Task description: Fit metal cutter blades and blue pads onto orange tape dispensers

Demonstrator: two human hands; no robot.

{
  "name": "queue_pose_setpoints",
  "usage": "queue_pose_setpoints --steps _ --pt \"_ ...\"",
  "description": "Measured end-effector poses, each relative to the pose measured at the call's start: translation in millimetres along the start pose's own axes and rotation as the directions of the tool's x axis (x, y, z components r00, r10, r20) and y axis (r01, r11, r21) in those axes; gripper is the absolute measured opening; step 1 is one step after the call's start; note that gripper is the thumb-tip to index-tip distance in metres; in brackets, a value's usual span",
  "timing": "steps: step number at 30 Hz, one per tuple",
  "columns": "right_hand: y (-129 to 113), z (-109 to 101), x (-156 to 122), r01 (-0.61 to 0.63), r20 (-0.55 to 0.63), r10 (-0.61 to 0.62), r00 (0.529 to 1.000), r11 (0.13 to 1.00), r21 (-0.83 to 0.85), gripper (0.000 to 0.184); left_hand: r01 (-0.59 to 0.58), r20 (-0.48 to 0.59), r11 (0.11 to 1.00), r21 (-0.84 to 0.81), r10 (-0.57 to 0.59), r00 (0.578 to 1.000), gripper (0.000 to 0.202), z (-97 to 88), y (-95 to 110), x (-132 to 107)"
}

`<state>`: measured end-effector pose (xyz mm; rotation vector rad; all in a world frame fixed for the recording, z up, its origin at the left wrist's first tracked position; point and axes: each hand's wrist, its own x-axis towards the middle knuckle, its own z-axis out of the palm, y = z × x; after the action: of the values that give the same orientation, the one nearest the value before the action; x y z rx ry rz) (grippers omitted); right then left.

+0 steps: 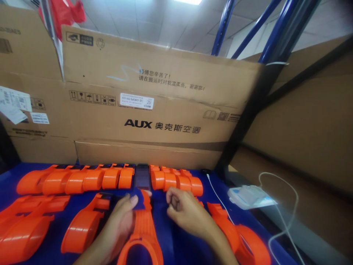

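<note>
My left hand (121, 217) rests on the blue table, its thumb against the ribbed handle of an orange plastic shell (142, 235) that lies between my hands. My right hand (183, 211) is curled just right of that shell, fingers closed; what they hold, if anything, is hidden. A dark phone (142, 177) lies flat just beyond my fingertips. A row of orange shells (79, 178) stands to its left and a shorter row (176, 180) to its right.
More orange shells lie at the left (24, 228) and right (242, 239). Large cardboard boxes (154, 106) wall off the back. A white charger pack (249, 195) with a cable sits at the right edge, beside blue rack posts (275, 40).
</note>
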<state>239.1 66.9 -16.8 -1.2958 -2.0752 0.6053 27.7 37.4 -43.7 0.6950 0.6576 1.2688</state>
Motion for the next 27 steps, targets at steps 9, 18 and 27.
queue_pose_setpoints --steps 9,18,27 --pt "-6.3 11.0 8.1 0.028 -0.203 0.077 0.976 0.882 0.471 0.011 0.121 0.148 0.991 -0.055 -0.112 0.983 0.032 -3.5 1.4 -8.9" --pt "-16.9 25.7 4.9 -0.029 -0.027 0.072 0.997 0.67 0.742 0.027 0.125 0.119 0.962 -0.241 -0.098 0.988 0.043 -2.6 5.3 -2.0" --pt "-23.3 36.5 6.3 0.072 -0.117 0.008 0.993 0.744 0.665 0.02 -0.021 0.095 0.974 -0.226 0.043 0.995 0.032 -0.6 1.3 -1.9"
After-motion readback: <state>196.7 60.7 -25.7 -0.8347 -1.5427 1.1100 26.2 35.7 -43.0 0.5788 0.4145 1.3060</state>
